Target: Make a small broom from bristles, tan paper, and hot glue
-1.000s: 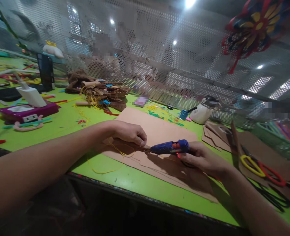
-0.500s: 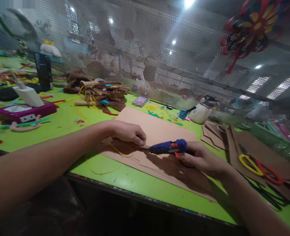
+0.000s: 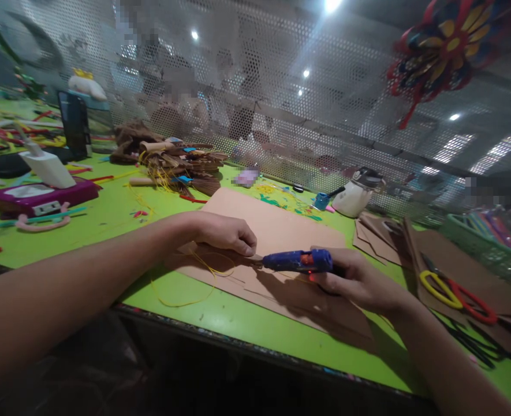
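Observation:
My right hand (image 3: 354,277) is closed around a blue hot glue gun (image 3: 296,261), its nozzle pointing left and a small red light glowing on it. The fingers of my left hand (image 3: 231,234) are closed on a brown piece (image 3: 252,261), mostly hidden beneath them. The nozzle is at the end of this piece, close to my left fingertips. Under both hands lies a sheet of brown paper (image 3: 276,222). A thin yellow string (image 3: 181,305) loops from below my left hand onto the green table.
Scissors (image 3: 457,294) with yellow and red handles lie on brown paper at right, near a green basket (image 3: 480,242). Behind stand a white-and-black jar (image 3: 353,196) and a bundle of brown folded paper (image 3: 186,164). At left is a purple power strip (image 3: 43,196) with a white plug.
The glue gun has rolled and tilted slightly in my right hand, its rear end a little lower. My left hand stays nearly still. The whole view has shifted slightly.

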Demonstrator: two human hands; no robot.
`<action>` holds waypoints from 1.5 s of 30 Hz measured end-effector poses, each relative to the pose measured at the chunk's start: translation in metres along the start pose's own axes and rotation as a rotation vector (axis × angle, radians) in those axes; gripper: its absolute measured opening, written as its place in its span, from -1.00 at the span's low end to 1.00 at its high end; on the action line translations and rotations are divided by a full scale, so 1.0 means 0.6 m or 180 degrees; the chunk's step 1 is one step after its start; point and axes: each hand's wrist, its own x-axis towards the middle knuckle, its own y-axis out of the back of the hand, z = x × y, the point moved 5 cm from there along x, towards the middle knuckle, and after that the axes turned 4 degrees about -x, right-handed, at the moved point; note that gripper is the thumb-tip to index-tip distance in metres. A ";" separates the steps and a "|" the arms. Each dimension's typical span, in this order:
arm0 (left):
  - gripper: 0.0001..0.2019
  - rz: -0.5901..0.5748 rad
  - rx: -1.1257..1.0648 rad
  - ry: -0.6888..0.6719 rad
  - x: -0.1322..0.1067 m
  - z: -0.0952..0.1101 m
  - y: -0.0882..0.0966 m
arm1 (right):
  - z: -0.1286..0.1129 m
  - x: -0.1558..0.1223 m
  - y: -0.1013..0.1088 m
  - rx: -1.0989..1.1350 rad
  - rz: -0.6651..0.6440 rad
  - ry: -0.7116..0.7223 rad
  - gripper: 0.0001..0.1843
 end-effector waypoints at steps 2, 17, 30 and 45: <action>-0.77 -0.0006 0.0017 0.0042 -0.001 0.000 0.000 | 0.004 -0.006 0.009 0.0167 0.0150 -0.0046 -0.80; -0.77 0.0852 0.1018 -0.0139 -0.035 0.039 -0.022 | 0.021 -0.022 0.009 0.0758 0.0025 -0.0618 -0.64; -0.83 0.1522 0.1267 -0.0444 -0.065 0.049 -0.046 | 0.022 -0.024 -0.003 0.0705 0.0056 -0.0621 -0.60; -0.76 0.1470 0.1296 -0.0477 -0.068 0.049 -0.049 | 0.005 -0.019 0.001 0.0074 0.0260 -0.0491 -0.64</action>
